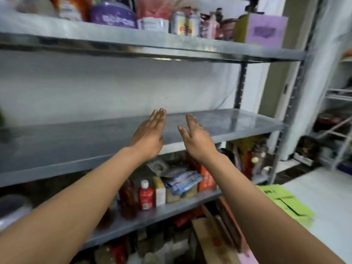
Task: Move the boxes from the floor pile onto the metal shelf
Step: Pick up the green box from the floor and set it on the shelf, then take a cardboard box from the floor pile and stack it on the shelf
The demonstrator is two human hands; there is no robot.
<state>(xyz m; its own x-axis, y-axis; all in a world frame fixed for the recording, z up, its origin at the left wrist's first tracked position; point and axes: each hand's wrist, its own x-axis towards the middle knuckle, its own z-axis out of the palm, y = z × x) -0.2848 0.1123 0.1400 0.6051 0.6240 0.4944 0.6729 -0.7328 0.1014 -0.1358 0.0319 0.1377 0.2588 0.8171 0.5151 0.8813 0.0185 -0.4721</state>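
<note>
Grey metal shelving fills the view against a pale wall, and its middle level is seen bare where the hands reach. No box is held and none is seen on that level; the floor pile is not clearly shown, though a flat green carton lies on the pale floor at the right and brown cardboard pieces lean near the shelf's foot, and it cannot be told whether these belong to the pile. The left hand and the right hand are held out side by side just over the front edge of the middle level, fingers straight, palms turned toward each other, nothing gripped, a narrow gap left between them. The upper level is crowded with a purple tub, cans and a lilac box; the lower level carries a red bottle and small packets. The step in hand is judged to fall between boxes, with both hands free. For the next move, the arms would need to be drawn away from the shelf and lowered to the floor, where a box would be taken from both sides.
</note>
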